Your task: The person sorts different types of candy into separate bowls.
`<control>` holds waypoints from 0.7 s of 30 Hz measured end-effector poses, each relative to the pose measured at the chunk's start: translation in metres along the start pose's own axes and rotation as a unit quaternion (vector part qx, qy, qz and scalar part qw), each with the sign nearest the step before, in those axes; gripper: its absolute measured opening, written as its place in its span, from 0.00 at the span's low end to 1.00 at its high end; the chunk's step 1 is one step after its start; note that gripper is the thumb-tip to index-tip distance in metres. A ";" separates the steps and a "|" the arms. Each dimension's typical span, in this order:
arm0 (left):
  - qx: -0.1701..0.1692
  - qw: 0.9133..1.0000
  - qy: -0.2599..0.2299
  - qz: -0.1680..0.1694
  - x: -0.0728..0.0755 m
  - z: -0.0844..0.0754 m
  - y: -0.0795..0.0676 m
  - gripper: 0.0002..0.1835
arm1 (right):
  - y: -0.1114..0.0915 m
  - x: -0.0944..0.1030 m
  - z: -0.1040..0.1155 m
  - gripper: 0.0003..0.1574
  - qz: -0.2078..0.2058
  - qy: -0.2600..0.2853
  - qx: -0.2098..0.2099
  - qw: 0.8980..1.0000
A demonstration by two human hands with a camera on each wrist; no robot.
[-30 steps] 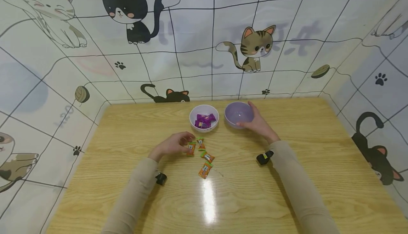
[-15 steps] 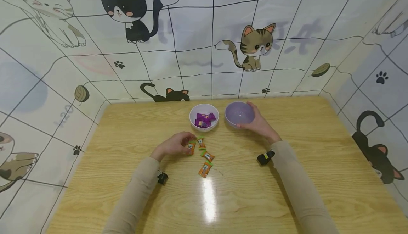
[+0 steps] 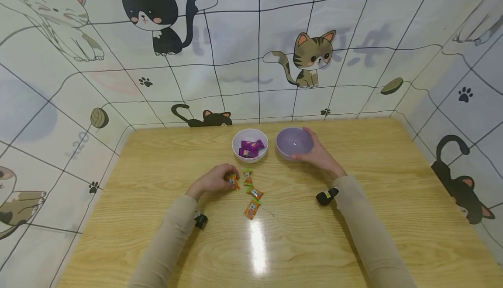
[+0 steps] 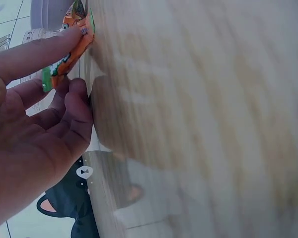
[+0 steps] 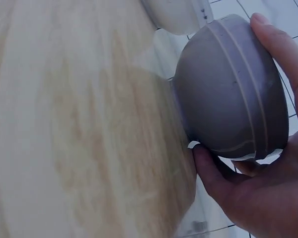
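Note:
My left hand (image 3: 215, 179) pinches an orange candy packet (image 4: 73, 55) with green ends between thumb and fingers, low over the table. Three more orange candies lie just right of it: one near the bowls (image 3: 247, 177), a middle candy (image 3: 255, 193) and a nearer candy (image 3: 252, 209). My right hand (image 3: 321, 153) grips a purple bowl (image 3: 292, 142) from its right side, thumb and fingers spread around the wall. Nothing shows inside this bowl. In the right wrist view the purple bowl (image 5: 223, 89) shows its ribbed outer wall, with fingers at rim and base.
Left of the purple bowl stands a white bowl (image 3: 236, 147) holding several purple-wrapped candies (image 3: 250, 147). Both bowls are near the back edge of the wooden table (image 3: 157, 157). A cat-patterned backdrop (image 3: 239, 74) rises behind and at both sides.
My left fingers have closed in on the orange candy, which now shows less beyond them and sits slightly farther left. The right hand keeps its hold on the purple bowl.

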State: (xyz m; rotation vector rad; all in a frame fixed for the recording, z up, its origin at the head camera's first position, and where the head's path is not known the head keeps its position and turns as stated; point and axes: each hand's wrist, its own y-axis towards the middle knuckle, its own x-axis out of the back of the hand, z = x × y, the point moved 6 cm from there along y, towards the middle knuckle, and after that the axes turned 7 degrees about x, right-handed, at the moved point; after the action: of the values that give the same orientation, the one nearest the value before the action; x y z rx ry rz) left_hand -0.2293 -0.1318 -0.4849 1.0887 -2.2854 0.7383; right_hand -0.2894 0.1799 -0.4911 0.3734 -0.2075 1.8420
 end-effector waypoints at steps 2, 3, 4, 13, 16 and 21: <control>0.001 1.000 -0.011 0.000 -0.001 0.001 0.000 0.13 | -0.001 0.000 -0.001 0.71 0.003 0.011 -0.007 1.000; 0.001 1.000 -0.017 0.001 -0.001 0.001 0.000 0.12 | -0.001 0.000 0.000 0.71 0.006 0.017 -0.011 1.000; 0.000 1.000 -0.024 0.001 -0.001 0.001 0.000 0.12 | -0.002 0.000 0.000 0.71 0.009 0.024 -0.015 1.000; -0.003 0.998 -0.057 -0.006 0.000 0.004 0.000 0.11 | -0.008 0.005 0.000 0.61 0.058 0.060 -0.015 0.996; -0.005 0.998 -0.061 -0.010 0.000 0.004 0.000 0.10 | -0.009 0.006 -0.002 0.59 0.072 0.078 -0.014 0.994; -0.010 0.998 -0.063 -0.020 0.004 -0.001 -0.002 0.10 | -0.010 0.007 -0.004 0.56 0.083 0.100 -0.007 0.992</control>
State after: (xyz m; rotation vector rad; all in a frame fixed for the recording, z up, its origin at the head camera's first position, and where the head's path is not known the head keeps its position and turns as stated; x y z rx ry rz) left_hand -0.2300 -0.1349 -0.4812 1.1999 -2.3626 0.6470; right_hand -0.2818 0.1904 -0.4925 0.1631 -0.1158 2.0256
